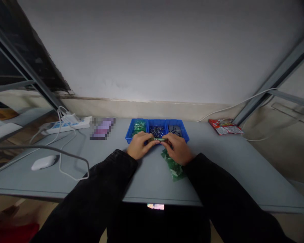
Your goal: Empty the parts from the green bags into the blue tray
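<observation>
My left hand [140, 144] and my right hand [177, 148] meet just in front of the blue bins. Between their pinched fingertips they hold a narrow green packet [157, 139] by its two ends; what is inside it is too small to make out. Below my right hand lies a pile of green plastic packets [175, 169], partly covered by that hand and sleeve. Of the three joined blue bins [128, 134], the left one holds green plastic bags [140, 126], the middle one small metal pins or screws [157, 131], and the right one grey cylinders [174, 129].
On the left of the grey table [147, 184] are a white power strip [73, 124] with cables, a blurred phone [103, 129] and a white earbud case [44, 162]. A loose grey cable [73, 154] crosses there. Back right lies a red snack packet [224, 127]. A wall stands behind.
</observation>
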The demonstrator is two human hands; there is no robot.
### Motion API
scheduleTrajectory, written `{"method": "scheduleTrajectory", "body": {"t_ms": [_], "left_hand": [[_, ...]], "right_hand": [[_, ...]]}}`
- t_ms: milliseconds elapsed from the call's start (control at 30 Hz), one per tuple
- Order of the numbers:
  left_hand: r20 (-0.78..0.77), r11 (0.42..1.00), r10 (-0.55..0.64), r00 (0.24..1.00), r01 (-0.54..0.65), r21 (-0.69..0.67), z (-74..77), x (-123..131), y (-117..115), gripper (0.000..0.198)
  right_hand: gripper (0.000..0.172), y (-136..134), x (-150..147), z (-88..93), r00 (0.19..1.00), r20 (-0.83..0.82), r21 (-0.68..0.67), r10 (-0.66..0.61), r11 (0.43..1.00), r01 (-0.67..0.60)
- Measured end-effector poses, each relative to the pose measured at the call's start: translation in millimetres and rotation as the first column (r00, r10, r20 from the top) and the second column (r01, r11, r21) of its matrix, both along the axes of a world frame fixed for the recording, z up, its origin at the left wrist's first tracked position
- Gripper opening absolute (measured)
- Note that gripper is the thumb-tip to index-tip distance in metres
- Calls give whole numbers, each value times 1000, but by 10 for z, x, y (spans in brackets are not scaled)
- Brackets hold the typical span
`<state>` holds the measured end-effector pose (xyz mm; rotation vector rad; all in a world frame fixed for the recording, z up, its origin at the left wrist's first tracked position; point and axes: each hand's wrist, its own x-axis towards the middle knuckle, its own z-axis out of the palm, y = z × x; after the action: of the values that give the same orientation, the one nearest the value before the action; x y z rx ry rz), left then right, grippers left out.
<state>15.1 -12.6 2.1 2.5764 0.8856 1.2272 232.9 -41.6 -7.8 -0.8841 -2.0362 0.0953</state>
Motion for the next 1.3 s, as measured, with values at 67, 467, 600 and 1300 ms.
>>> {"method": "scheduleTrajectory", "body": {"t_ms": [67, 467, 600, 1300], "left_hand": [[-2, 1000, -3, 1000, 3, 1, -1, -1, 3, 43], [0, 1000, 1, 1000, -1, -3, -7, -1, -1, 41], [-5, 1000, -4, 1000, 4, 3, -6, 0, 2, 41], [-3, 998, -41, 999, 42, 39, -19, -21, 23, 40]], "right_hand": [[6, -1, -1, 1, 1000, -3, 3, 1, 1000, -1], [6, -8, -2, 15, 1000, 0, 1, 6, 1000, -6], [7, -4, -1, 7, 1000, -5, 11, 10, 1000, -10], [15, 0, 0, -14, 1000, -30, 18, -9, 1000, 10]]}}
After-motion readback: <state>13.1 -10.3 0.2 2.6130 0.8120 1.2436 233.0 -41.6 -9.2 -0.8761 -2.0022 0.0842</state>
